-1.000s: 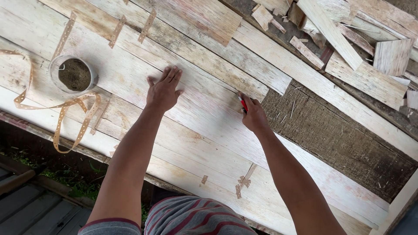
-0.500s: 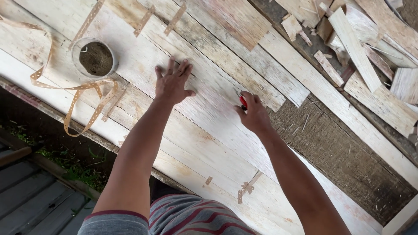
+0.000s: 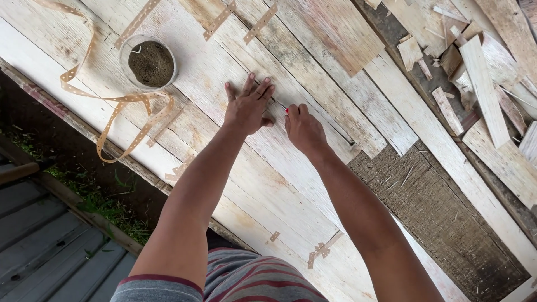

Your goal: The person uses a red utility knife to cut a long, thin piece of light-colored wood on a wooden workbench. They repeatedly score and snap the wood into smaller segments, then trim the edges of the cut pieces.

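Left hand (image 3: pixel 248 109) fingers spread flat on veneer sheet (image 3: pixel 224 72); right hand (image 3: pixel 304 130) pinches something red (perhaps a blade).

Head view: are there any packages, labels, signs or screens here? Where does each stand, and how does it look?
No labels, signs or screens show.
Round clear container: upper left on the pale wooden sheets, filled with a brown grainy substance.
Perforated tan strip: loose, looping beside and below the container.
Left hand: flat on the wood, right of the container.
Right hand: beside it, something red at the fingertips.
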